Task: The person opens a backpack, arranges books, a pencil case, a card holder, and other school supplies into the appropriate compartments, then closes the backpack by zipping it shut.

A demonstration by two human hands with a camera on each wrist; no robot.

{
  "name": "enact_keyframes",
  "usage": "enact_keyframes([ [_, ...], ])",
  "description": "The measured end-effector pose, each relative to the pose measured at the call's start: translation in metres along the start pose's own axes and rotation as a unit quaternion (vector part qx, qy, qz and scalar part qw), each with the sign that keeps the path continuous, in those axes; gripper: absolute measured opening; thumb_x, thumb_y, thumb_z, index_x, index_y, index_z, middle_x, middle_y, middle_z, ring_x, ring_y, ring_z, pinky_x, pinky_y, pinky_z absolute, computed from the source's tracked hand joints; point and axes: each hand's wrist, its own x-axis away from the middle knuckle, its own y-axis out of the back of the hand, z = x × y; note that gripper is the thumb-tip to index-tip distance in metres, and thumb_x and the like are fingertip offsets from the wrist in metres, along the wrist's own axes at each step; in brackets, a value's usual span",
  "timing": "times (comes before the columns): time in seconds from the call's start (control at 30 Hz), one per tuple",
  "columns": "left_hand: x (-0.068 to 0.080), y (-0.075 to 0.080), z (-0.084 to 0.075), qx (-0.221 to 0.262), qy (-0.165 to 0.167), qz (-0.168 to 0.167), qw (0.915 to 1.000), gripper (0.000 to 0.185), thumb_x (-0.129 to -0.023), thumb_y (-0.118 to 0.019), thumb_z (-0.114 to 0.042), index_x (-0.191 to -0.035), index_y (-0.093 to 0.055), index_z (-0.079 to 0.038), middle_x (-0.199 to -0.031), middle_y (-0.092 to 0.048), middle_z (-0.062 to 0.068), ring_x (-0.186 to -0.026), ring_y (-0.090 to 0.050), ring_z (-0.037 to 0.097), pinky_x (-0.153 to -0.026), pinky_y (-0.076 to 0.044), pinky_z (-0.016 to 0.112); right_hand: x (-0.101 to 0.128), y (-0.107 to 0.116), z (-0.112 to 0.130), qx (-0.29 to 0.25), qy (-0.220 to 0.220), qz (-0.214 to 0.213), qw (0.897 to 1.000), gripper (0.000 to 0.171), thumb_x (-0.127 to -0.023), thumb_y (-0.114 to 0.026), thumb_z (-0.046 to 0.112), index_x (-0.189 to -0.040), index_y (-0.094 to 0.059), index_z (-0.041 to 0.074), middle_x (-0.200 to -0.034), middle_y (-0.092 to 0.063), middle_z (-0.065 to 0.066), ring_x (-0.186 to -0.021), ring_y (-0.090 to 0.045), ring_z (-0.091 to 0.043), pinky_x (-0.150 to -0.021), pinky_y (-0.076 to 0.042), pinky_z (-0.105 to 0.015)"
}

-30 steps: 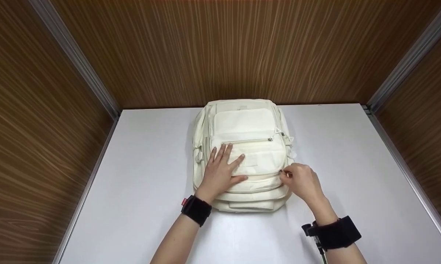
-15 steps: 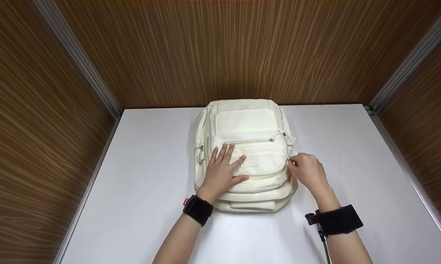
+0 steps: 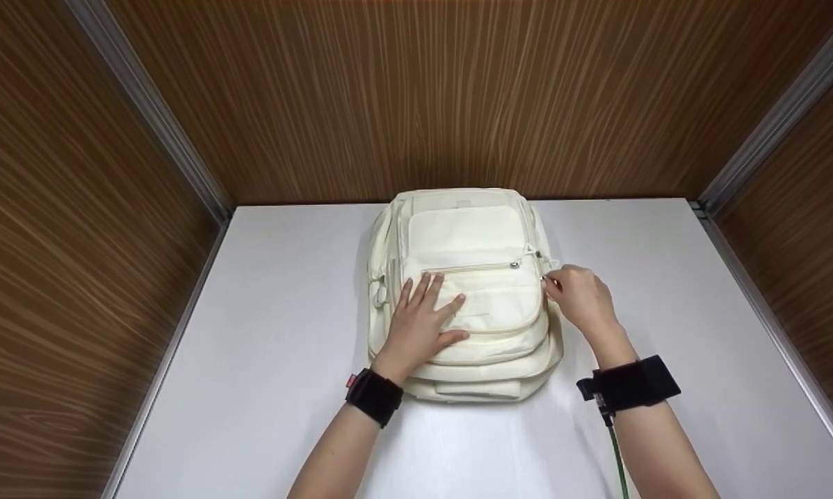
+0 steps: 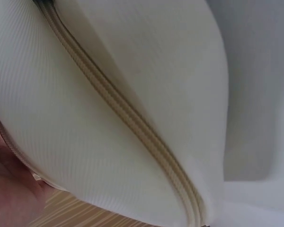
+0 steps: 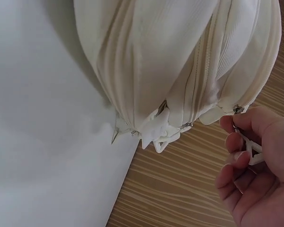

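A cream backpack lies front side up on the white table, its zipped pockets facing me. My left hand rests flat on the front pocket with its fingers spread. At the pack's right edge, my right hand pinches a zipper pull between thumb and curled fingers; the pull has a white triangular loop. In the right wrist view the metal slider sits just above the fingertips. A beige zipper crosses the pack's side in the left wrist view, where part of the left hand shows at the lower left.
Another zipper slider sits on the horizontal pocket above my left hand. Several white zipper loops hang along the pack's side. Wood-grain panels enclose the white table at the back and both sides.
My right hand has slid up along the pack's right edge with the zipper pull, away from the pocket's lower corner. The left hand stays in place on the pocket.
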Motion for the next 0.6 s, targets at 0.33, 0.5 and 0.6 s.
enact_keyframes([
  [0.33,-0.002,0.002,-0.001,-0.006,0.0,0.01,0.9999,0.064,-0.09,-0.048,-0.065,-0.144,-0.05,-0.031,-0.157,-0.027,0.019,-0.145,-0.019,0.037,-0.116,-0.009,0.054,-0.025,-0.011,-0.003,0.02,-0.027,-0.005,0.999,0.02,-0.096,-0.061,0.012,-0.085,-0.072,-0.001,-0.073,-0.06,-0.013,-0.062,-0.059,-0.03,-0.054,-0.046,-0.047],
  [0.5,-0.005,0.005,-0.002,-0.01,-0.005,0.017,0.9998,0.062,-0.09,-0.049,-0.062,-0.145,-0.049,-0.032,-0.156,-0.028,0.019,-0.145,-0.02,0.038,-0.115,-0.01,0.055,-0.031,-0.016,-0.005,0.024,-0.045,-0.012,0.999,0.021,-0.098,-0.059,0.015,-0.096,-0.074,0.0,-0.081,-0.064,-0.016,-0.07,-0.063,-0.037,-0.059,-0.048,-0.052],
  [0.6,-0.005,0.004,-0.002,-0.013,-0.007,0.015,0.9998,0.062,-0.09,-0.05,-0.062,-0.145,-0.048,-0.032,-0.156,-0.028,0.02,-0.145,-0.02,0.038,-0.115,-0.011,0.056,-0.032,-0.019,-0.007,0.014,-0.053,-0.009,0.998,0.023,-0.099,-0.058,0.017,-0.103,-0.073,0.0,-0.086,-0.067,-0.017,-0.075,-0.064,-0.037,-0.062,-0.05,-0.051],
])
